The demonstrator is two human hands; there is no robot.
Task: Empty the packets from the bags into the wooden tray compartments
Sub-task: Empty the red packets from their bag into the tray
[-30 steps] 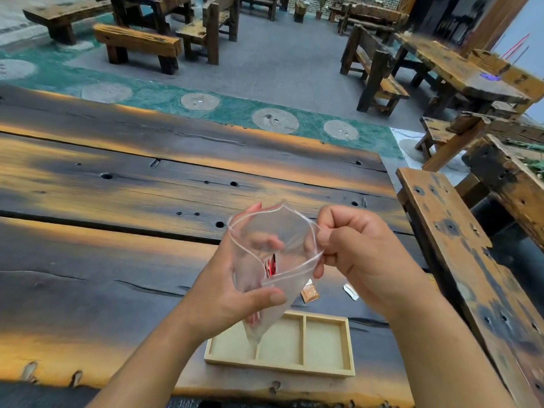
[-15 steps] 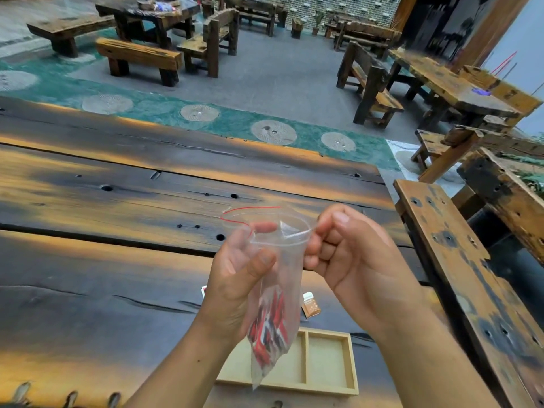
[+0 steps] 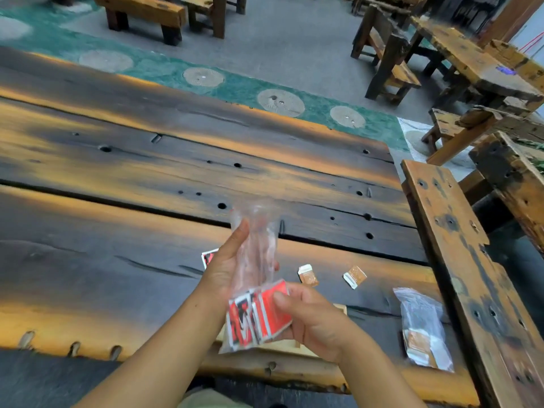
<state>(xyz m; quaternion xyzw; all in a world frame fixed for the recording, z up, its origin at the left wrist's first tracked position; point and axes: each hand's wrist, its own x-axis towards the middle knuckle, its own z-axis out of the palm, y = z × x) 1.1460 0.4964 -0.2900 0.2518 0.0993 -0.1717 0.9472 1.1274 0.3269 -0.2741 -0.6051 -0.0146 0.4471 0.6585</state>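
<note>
A clear, thin plastic zip bag point(image 3: 255, 254) hangs upright between both hands just above the pale wooden tray point(image 3: 338, 308), which shows only as slivers at 5 o'clock from the hands. The left hand point(image 3: 226, 266) is closed around the bag's upper half; the right hand point(image 3: 306, 315) pinches the bottom, where the red-and-white paper packets point(image 3: 259, 316) sit bunched together. I judge the film limp and slippery and the packets very light, so gripping the bottom corners and tipping the mouth down should spill them.

Through the film I count roughly three packets; more may hide behind. One red packet point(image 3: 207, 257) lies on the dark plank tabletop point(image 3: 117, 260) at 9 o'clock, two brown sachets point(image 3: 307, 275) at 3 o'clock, and a second clear bag point(image 3: 424, 328) beyond them.
</note>
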